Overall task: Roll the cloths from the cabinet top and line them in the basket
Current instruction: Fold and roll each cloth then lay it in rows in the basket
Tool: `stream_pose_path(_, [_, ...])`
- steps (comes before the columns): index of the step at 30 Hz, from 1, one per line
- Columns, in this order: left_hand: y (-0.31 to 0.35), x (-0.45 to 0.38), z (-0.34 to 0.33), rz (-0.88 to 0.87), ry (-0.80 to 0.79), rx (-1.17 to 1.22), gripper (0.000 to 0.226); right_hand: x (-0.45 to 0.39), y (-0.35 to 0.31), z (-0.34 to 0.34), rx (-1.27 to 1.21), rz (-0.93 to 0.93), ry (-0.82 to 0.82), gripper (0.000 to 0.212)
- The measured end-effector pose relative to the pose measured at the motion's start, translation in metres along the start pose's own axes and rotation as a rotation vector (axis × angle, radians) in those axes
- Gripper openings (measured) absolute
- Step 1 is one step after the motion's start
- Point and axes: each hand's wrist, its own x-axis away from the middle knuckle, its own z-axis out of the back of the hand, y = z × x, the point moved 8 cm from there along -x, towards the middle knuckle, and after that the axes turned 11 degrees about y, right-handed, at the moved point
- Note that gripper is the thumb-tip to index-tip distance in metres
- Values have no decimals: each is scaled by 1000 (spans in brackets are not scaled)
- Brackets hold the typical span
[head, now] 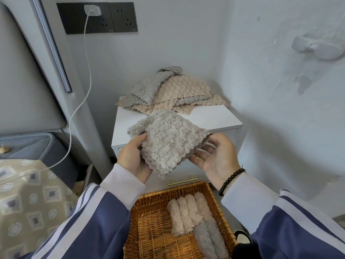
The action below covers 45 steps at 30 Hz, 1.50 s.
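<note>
Both hands — left hand [133, 157] and right hand [214, 157] — grip a grey cloth [168, 139] with curled fingers above the basket [149, 200] of rolled cloths [190, 212], before the cabinet's cloth pile [168, 90].

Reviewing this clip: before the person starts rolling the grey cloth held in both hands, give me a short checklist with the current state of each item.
1. Cloth held by both hands: ok; left hand pinches its left edge, right hand supports the right edge.
2. Right hand's grip firm: cannot tell; its fingers lie partly under the cloth.
3. Cloth flat enough to roll: not ok; it looks folded, its layered edges showing at the bottom.
4. Room in the basket: ok; the rolled cloths fill the right side, leaving the left bare.
5. More cloths waiting: ok; a pile lies on the cabinet top.
</note>
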Motion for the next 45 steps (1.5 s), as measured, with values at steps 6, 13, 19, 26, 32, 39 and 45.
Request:
stream_pose_path(6, [-4,6,-6,-13,-39,5,22,5,29,-12,83,-165,-126,27])
stream_pose_path(13, [10,8,-5,-44,-159,-96,20,-3,-15,0,403,180,-64,28])
stream_pose_path(19, [9,12,-1,-29,-299,-558,40,2,-45,0,693,410,-166,44])
stream_pose_path(26, [-11,12,7,-46,-281,-666,41,6,-9,5,365,36,-245,36])
stream_pose_path(32, [-3,17,2,-38,-289,-495,20,19,3,3,505,-52,-401,23])
stream_pose_path(39, [-6,11,12,2,-290,-529,38,13,-8,11,335,-139,-404,67])
stream_pose_path(45, [0,23,-3,32,-514,-358,65,16,-18,6,215,-138,-529,95])
